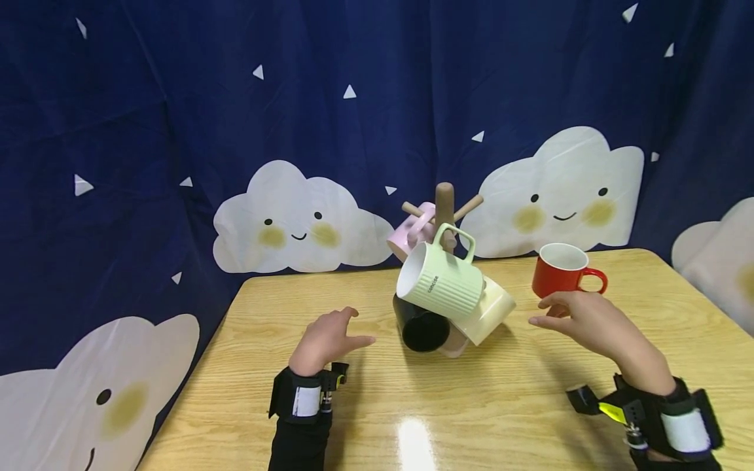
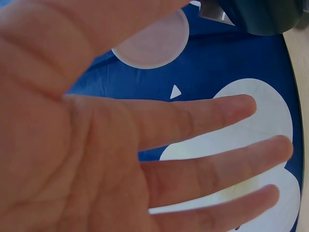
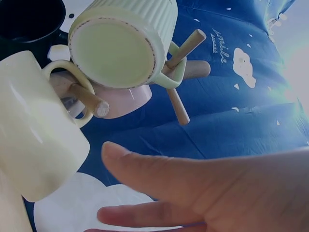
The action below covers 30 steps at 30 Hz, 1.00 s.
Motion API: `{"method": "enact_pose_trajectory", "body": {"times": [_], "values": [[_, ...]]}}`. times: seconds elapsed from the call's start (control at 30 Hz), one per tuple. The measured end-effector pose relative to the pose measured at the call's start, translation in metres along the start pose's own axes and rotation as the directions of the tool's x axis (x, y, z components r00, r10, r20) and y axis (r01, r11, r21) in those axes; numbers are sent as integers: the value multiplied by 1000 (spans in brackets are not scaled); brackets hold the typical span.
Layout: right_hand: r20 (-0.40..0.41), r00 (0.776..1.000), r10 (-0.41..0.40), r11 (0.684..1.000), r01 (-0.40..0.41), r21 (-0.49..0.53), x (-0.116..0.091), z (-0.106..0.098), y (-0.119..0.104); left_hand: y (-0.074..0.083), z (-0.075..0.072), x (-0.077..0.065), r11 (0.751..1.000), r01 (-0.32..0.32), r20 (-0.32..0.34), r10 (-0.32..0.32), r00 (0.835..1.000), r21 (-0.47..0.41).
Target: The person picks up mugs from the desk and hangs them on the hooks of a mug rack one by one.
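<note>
On the wooden mug tree (image 1: 444,196) hang a light green ribbed mug (image 1: 444,281), a black mug (image 1: 421,330), a cream mug (image 1: 490,311) and a pink mug (image 1: 405,235). A red mug (image 1: 550,278) with a white inside stands upright at the back right, its handle pointing right. My left hand (image 1: 324,340) hovers left of the black mug, fingers spread and holding nothing. Just in front of the red mug is my right hand (image 1: 595,327), thumb and fingers apart with nothing between them. From the right wrist, the cream mug (image 3: 38,130) appears beyond the thumb.
The light wooden table (image 1: 365,405) carries the mug tree near its middle. Bare wooden pegs (image 1: 469,207) stick out near the top of the tree. Behind the table hangs a dark blue curtain (image 1: 353,131) with white smiling clouds. Both wrists wear strapped cameras.
</note>
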State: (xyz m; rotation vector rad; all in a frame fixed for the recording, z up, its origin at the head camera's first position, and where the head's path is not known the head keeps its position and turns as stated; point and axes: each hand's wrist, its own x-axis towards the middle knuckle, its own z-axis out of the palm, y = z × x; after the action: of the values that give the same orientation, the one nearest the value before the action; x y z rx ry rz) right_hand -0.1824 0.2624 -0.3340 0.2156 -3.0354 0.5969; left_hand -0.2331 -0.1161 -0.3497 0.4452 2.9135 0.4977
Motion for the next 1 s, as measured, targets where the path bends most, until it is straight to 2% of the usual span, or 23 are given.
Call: {"method": "enact_pose_trajectory", "body": {"times": [0.1,0.47,0.6,0.67,0.73,0.87,0.93,1.0], "values": [[8,1000,-16,1000,17,-4,0,0,2,6,-5,-4,999,35,24,-34,999,-13],[-31,999,-12,1000,13,24,3,3,4,6,-2,-4,1000,20,56,-19,998,-11],[-136,990,-44,998,51,45,4,3,1,4,-5,-5,1000,23,50,-22,998,-12],[-230,971,-68,995,81,50,4,3,-1,3,-5,-6,999,23,52,-22,998,-22],[-323,942,-94,991,118,57,4,4,-4,3,-5,-7,999,15,55,-14,998,-31],[-446,881,-159,976,209,64,7,0,-14,3,-5,-9,999,-3,55,6,998,-43],[-488,861,-146,963,237,130,14,-8,-23,4,-4,-8,999,-7,56,9,998,-43],[-524,843,-120,936,272,223,25,-21,-34,6,-4,-8,999,-10,63,13,998,-46]]}}
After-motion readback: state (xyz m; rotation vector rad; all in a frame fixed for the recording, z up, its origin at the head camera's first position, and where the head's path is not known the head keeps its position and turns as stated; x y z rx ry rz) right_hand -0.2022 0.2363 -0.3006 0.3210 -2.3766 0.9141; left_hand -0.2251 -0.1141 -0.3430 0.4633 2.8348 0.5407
